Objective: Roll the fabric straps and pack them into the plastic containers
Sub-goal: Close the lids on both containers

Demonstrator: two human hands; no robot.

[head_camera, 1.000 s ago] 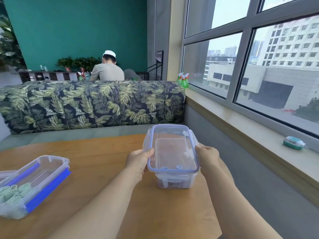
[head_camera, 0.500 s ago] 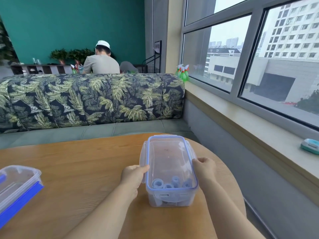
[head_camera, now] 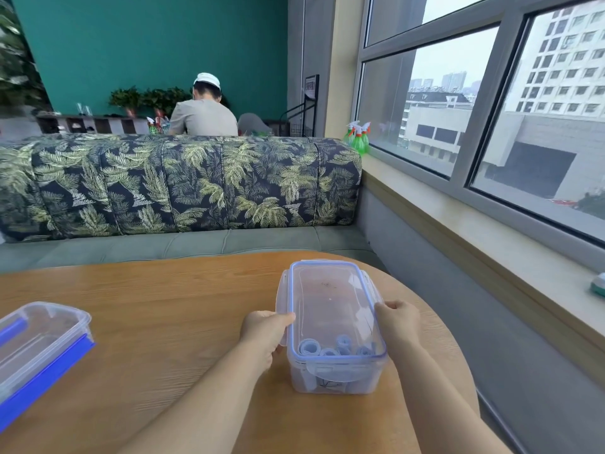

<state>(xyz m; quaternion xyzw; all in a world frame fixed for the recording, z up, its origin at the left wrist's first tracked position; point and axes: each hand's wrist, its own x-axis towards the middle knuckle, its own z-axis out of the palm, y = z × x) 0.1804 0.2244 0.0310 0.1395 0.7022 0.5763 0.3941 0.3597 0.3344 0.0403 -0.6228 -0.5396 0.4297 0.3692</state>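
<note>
A second ago the clear container (head_camera: 330,309) was tipped up off the wood; now it stands flat on the tabletop (head_camera: 163,322), lower centre of the frame. The left hand (head_camera: 265,332) and right hand (head_camera: 397,326) grip its blue-rimmed lid by the long edges, fingers (head_camera: 391,306) curled round them. Pale blue rolled straps (head_camera: 337,348) show through at the near end. Its long axis points away, toward the sofa (head_camera: 183,185).

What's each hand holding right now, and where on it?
Both hold the lidded container: left hand on its left long side, right hand on its right long side, near the lid rim.
</note>
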